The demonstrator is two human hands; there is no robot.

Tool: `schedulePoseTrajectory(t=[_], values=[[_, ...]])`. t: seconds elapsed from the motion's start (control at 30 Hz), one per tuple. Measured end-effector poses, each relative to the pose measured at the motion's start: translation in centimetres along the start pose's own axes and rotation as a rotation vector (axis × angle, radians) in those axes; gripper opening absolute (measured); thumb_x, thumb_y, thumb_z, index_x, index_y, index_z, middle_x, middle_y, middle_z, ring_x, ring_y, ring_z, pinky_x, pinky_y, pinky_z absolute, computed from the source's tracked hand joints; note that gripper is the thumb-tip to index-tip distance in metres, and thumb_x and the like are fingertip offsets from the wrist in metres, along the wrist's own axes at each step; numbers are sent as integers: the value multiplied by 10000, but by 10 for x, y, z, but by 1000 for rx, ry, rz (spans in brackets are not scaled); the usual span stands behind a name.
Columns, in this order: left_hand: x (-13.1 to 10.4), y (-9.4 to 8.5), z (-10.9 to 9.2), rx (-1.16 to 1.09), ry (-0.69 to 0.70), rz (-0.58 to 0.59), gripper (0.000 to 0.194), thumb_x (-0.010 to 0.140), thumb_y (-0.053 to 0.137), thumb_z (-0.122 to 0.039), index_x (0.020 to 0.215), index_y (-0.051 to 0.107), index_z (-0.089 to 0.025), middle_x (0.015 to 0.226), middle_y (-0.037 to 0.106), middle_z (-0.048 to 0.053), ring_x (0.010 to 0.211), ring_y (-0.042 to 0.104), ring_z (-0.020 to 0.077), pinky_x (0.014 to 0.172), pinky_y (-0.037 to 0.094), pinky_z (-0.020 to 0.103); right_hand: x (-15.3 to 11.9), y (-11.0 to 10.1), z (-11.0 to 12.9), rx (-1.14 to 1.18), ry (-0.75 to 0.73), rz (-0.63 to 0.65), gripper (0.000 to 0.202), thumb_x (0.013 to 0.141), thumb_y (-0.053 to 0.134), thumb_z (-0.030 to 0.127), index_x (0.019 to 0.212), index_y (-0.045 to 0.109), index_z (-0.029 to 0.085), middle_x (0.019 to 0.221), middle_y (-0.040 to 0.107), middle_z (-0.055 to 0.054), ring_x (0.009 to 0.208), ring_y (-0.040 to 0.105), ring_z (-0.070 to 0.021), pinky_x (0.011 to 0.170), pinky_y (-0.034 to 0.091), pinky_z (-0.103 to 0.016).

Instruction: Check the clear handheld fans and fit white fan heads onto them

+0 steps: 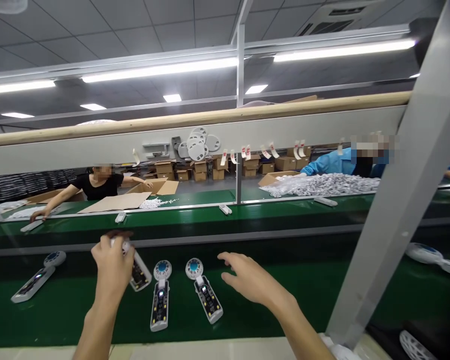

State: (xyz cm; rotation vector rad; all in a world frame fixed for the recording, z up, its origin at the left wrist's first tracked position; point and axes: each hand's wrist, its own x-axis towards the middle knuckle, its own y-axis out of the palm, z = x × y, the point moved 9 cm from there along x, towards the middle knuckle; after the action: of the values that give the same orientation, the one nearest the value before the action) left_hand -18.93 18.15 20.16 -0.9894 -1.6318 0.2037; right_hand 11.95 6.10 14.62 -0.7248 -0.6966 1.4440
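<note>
Though gripped, device (140,274) under left hand (113,267).

On the near green belt (307,285) lie 4 open handheld fans: 1 at far left (35,280), 1 under the left hand (112,267), and 2 in the middle (160,295) (206,292), with the right hand (249,280) just beside them. A 5th fan (435,257) shows at the right edge. Across the line sit 2 people (97,185) (345,162), and 4 small white parts lie along the far belt, 1 of them (120,217) opposite the left hand.
</note>
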Motion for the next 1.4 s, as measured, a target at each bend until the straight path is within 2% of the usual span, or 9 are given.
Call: schedulePoseTrajectory(t=[0.13,0.3,0.43,0.63,0.73,0.83,0.97,1.2,1.4], values=[[-14,-51,-78,-354,153,-128,258,902,576,-375,1119,627,-245,1214,535,87,1185,530,286,1027,439,450,-11,7,55,239,-243,-20,639,904,572,441,1504,393,316,1480,461,-61,1266,508,-272,1048,425,-424],[-45,-62,-134,-565,234,-163,246,894,630,-280,1140,619,-267,1231,540,59,1177,545,240,976,480,379,-28,13,92,288,-349,6,687,905,556,310,1537,287,335,1366,554,-56,1127,575,-258,905,481,-361],[-51,-62,-137,-596,221,-180,282,877,655,-283,1155,612,-265,1225,536,67,1177,547,252,943,507,382,-31,11,91,213,-332,-1,677,915,472,237,1553,252,296,1317,586,-78,1026,610,-247,842,480,-343],[-49,-55,-131,-604,189,-120,584,840,696,-346,1369,457,-280,1372,465,103,1316,463,303,1089,432,488,-26,19,79,310,-330,19,773,935,485,263,1598,89,305,1523,407,-95,1307,470,-313,1055,408,-487],[-54,-42,-138,-678,222,30,865,835,702,-356,1536,200,-284,1511,349,148,1377,424,325,1105,432,516,-25,11,79,595,-414,-53,750,963,500,300,1595,96,297,1586,308,-69,1414,360,-269,1165,299,-477],[-64,-31,-156,-711,315,273,1065,807,736,-403,1578,8,-302,1555,328,166,1360,466,336,1055,497,505,-24,4,77,921,-431,-61,735,963,527,335,1579,129,302,1568,328,-93,1293,507,-251,1077,439,-440],[-80,-21,-183,-648,491,570,1199,676,826,-510,1576,48,-373,1630,194,138,1407,396,395,952,577,491,-25,-3,74,1123,-385,-41,750,945,550,336,1561,122,340,1442,464,-110,1015,651,-222,771,597,-376],[-76,-15,-181,-704,456,550,1155,728,806,-288,1567,17,-374,1639,150,102,1427,369,344,1019,549,444,-25,1,79,1152,-379,14,754,941,569,292,1551,132,366,1388,512,-83,1005,659,-215,791,608,-386],[-76,-16,-179,-869,382,650,1081,679,806,-207,1521,153,-391,1609,154,71,1347,432,310,818,637,319,-26,8,75,1077,-345,90,697,986,517,240,1542,148,439,1463,438,-47,1035,650,-197,865,583,-389]])
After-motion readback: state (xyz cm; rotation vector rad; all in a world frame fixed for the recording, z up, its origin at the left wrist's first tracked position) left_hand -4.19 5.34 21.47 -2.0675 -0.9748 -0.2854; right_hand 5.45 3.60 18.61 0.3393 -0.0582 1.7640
